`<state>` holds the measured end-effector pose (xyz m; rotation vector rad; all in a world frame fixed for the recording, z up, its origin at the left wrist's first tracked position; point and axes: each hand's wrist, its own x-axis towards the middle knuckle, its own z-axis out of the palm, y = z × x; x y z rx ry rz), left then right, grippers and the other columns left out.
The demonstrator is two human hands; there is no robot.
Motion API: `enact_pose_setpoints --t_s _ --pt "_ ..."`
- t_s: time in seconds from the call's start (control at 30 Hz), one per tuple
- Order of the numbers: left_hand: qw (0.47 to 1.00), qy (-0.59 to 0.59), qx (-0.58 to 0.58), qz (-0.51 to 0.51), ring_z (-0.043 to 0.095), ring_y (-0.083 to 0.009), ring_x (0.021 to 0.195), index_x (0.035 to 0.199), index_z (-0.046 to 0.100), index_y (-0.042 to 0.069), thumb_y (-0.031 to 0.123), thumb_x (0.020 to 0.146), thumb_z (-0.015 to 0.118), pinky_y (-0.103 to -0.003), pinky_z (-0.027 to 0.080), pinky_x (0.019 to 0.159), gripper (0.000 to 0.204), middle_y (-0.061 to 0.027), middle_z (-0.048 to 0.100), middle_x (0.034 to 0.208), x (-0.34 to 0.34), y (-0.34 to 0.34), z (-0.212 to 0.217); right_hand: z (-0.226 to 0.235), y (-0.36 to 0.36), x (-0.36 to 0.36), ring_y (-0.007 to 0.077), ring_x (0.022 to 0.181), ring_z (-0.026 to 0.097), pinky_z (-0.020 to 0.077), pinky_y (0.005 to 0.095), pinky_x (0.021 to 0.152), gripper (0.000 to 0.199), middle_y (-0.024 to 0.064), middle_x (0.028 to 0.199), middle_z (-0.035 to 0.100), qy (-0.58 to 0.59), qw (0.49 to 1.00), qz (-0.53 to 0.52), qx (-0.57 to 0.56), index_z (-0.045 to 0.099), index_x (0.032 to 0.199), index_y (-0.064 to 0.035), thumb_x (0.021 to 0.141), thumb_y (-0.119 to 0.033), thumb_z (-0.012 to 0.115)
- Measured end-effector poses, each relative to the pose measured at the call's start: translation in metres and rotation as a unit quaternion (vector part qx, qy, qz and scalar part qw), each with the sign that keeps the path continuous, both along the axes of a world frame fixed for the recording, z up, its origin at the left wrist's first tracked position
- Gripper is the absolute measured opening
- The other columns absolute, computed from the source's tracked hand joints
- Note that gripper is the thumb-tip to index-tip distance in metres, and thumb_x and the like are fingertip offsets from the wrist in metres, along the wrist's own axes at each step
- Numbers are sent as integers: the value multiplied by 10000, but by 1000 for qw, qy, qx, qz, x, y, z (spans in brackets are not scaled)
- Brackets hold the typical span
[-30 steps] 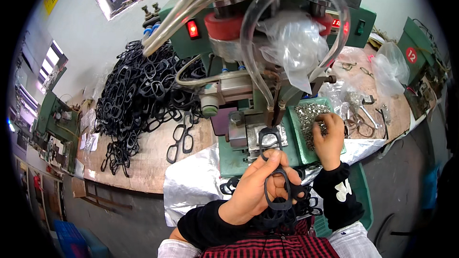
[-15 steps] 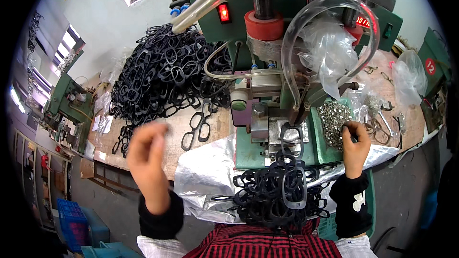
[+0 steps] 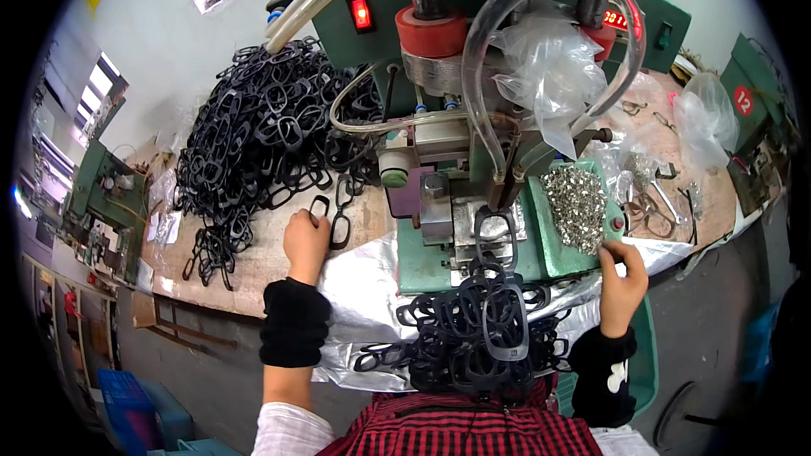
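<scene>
On the wooden table, my left hand (image 3: 306, 245) is closed on the near part of a dark eyeglass frame (image 3: 319, 205), whose upper lens ring shows beyond my fingers. A second loose eyeglass frame (image 3: 341, 218) lies just right of it. My right hand (image 3: 623, 283) is at the near right corner of a green tray (image 3: 538, 241) holding many small shiny metal pieces (image 3: 574, 207). Its thumb and forefinger are pinched together; whatever they hold is too small to make out. Between my hands, one eyeglass frame (image 3: 495, 241) rests at the metal fixture (image 3: 473, 211) of a green press.
A tall heap of dark eyeglass frames (image 3: 279, 110) stands at the far left. Another pile (image 3: 456, 346) lies before me on silver sheeting (image 3: 359, 283). Clear hoses (image 3: 470, 59) and a plastic bag (image 3: 549, 76) hang about the press. A wrench (image 3: 667, 203) lies right.
My left hand has come down and right onto the loose eyeglass frame and closed on it. My right hand has drawn back from the metal pieces to the tray's near corner. The view has shifted slightly.
</scene>
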<state>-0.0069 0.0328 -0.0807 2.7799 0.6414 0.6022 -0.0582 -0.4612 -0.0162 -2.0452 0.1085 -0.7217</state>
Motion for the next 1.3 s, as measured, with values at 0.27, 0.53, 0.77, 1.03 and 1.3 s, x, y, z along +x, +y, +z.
enact_pose_setpoints --t_s 0.27,0.53,0.77,1.03,1.3 --pt "915 -257 -275 -146 448 -86 632 915 633 3 232 996 568 -241 366 579 252 -3 583 740 5 -32 73 86 62 15 190 845 645 482 291 792 110 88 877 680 -14 972 217 90 668 879 21 770 36 665" --pt "744 -311 -574 -143 625 -123 723 1086 610 -16 177 1002 563 -257 542 663 216 -68 653 920 -28 -89 76 81 121 48 116 880 609 474 246 797 359 65 933 634 -5 927 258 273 545 1118 45 786 47 680" --pt "626 -406 -523 -412 638 -233 898 1152 557 38 175 1015 514 -367 569 785 199 -143 610 1090 -49 -149 182 95 130 39 98 873 596 454 223 819 502 46 895 655 49 859 300 411 477 1259 62 798 67 674" --pt "711 -413 -288 -490 641 -258 929 1046 564 6 92 1005 486 -386 529 754 123 -166 632 1094 -38 -163 204 107 131 15 202 1140 588 422 319 1019 616 181 1304 577 69 864 321 382 398 1369 83 790 76 609" --pt "726 -293 -21 -621 643 -239 824 1022 729 110 74 735 706 -429 556 827 291 -53 692 1073 -42 -202 149 10 31 47 431 1256 460 389 489 1025 210 227 1219 579 -2 956 -12 -293 681 971 -44 768 -95 704"
